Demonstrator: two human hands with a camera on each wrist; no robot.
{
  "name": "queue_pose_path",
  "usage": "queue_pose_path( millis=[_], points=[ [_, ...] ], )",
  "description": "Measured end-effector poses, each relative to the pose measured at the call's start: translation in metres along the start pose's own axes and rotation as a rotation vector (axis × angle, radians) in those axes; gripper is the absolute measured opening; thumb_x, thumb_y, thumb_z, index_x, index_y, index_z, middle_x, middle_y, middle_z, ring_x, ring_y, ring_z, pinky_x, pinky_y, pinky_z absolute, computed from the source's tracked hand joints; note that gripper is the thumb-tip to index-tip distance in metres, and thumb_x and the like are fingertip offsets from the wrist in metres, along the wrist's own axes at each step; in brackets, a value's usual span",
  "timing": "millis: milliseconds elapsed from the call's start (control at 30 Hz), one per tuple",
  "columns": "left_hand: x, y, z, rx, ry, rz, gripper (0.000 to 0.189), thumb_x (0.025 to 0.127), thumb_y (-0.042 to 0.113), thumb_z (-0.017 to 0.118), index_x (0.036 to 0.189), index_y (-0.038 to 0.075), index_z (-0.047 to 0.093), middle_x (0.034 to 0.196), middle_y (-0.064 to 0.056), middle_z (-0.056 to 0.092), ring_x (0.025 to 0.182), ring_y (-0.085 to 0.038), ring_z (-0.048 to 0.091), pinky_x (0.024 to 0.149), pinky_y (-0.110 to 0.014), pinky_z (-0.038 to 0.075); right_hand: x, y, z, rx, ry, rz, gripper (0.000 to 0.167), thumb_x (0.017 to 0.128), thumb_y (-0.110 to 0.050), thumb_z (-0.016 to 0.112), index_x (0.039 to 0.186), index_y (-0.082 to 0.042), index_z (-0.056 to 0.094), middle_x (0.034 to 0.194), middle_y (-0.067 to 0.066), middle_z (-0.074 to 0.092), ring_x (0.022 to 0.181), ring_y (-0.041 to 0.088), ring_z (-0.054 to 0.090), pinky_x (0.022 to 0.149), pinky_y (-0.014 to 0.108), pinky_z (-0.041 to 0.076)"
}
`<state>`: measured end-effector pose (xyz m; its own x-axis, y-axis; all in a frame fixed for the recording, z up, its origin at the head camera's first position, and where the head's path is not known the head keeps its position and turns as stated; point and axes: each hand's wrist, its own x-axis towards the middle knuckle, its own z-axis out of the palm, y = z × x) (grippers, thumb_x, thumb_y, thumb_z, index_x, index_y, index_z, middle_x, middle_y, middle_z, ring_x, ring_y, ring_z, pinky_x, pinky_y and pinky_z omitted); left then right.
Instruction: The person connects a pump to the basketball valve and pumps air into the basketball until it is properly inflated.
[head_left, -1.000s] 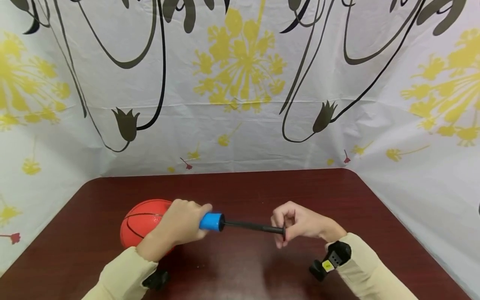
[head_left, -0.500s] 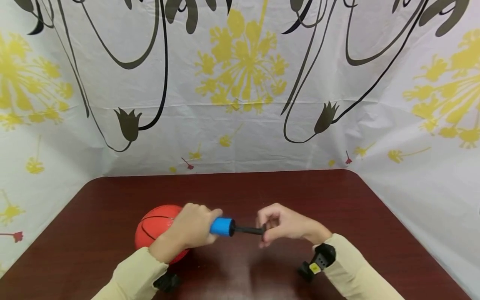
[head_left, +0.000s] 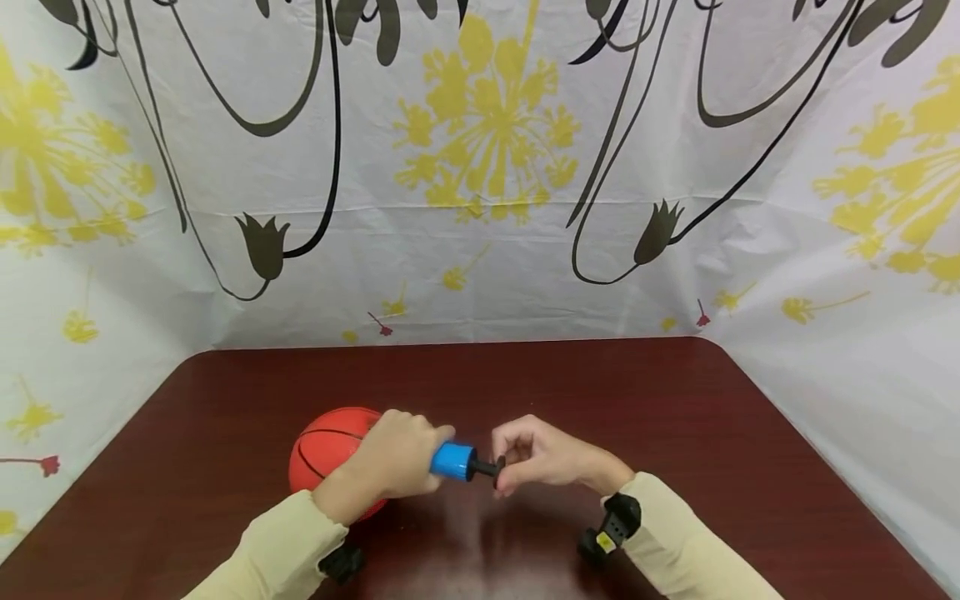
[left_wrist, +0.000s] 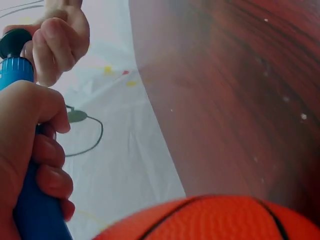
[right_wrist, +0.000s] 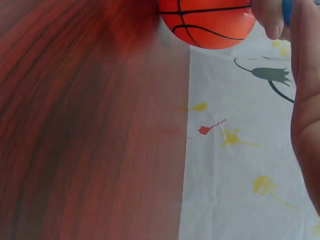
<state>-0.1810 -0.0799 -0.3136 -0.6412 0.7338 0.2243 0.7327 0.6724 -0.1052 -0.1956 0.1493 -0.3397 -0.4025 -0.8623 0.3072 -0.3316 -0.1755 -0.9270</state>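
Observation:
My left hand grips the blue barrel of a hand pump, its fingers wrapped round it in the left wrist view. The black rod shows only a short length beyond the barrel. My right hand pinches the black handle at the rod's end between thumb and fingers. Partly behind the left hand is a red-orange toy basketball with black lines; it also shows at the top of the right wrist view. The pump's far end and its meeting with the ball are hidden by the left hand.
A dark red-brown wooden table with rounded far corners lies under both hands. White cloth printed with yellow flowers and grey-black stems stands behind it and along both sides. Each wrist carries a black camera strap.
My right hand has moved left toward the left hand, and the black rod has slid mostly into the blue barrel. The left hand, pump barrel and basketball have shifted somewhat right.

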Motion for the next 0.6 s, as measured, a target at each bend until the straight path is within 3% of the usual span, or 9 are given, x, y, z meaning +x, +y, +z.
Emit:
queue_pose_path(
  millis=[200, 367, 400, 600],
  points=[
    [0.000, -0.002, -0.002, -0.012, 0.041, 0.033, 0.025, 0.067, 0.029, 0.068, 0.080, 0.013, 0.055, 0.056, 0.005, 0.051, 0.046, -0.006, 0.045, 0.044, -0.023, 0.037, -0.015, -0.015, -0.009, 0.062, -0.015, 0.057, 0.016, 0.082, -0.004, 0.060, 0.078, 0.008, 0.050, 0.070, 0.032, 0.055, 0.069, 0.012, 0.064, 0.059, 0.035, 0.051],
    [-0.009, -0.014, -0.010, 0.020, 0.066, 0.004, 0.028, 0.066, 0.029, 0.070, 0.084, 0.012, 0.056, 0.060, 0.003, 0.055, 0.048, -0.008, 0.048, 0.046, -0.024, 0.039, -0.040, -0.022, -0.024, 0.164, -0.059, -0.038, 0.014, 0.081, 0.001, 0.057, 0.078, 0.010, 0.046, 0.071, 0.023, 0.058, 0.072, 0.016, 0.063, 0.059, 0.031, 0.051],
    [-0.009, -0.014, -0.011, 0.036, 0.066, -0.007, 0.029, 0.065, 0.030, 0.070, 0.084, 0.012, 0.056, 0.060, 0.004, 0.055, 0.047, -0.008, 0.048, 0.046, -0.024, 0.039, -0.042, -0.022, -0.024, 0.162, -0.069, -0.069, 0.015, 0.082, 0.000, 0.057, 0.078, 0.009, 0.046, 0.070, 0.026, 0.056, 0.072, 0.016, 0.063, 0.058, 0.032, 0.051],
    [0.002, 0.000, -0.021, 0.060, 0.075, -0.001, 0.029, 0.065, 0.032, 0.070, 0.082, 0.012, 0.056, 0.056, 0.004, 0.052, 0.044, -0.008, 0.044, 0.043, -0.023, 0.036, -0.015, -0.015, -0.015, 0.104, -0.046, -0.150, 0.025, 0.084, -0.012, 0.058, 0.077, 0.009, 0.048, 0.070, 0.028, 0.054, 0.072, 0.019, 0.063, 0.057, 0.036, 0.050]
  ],
)
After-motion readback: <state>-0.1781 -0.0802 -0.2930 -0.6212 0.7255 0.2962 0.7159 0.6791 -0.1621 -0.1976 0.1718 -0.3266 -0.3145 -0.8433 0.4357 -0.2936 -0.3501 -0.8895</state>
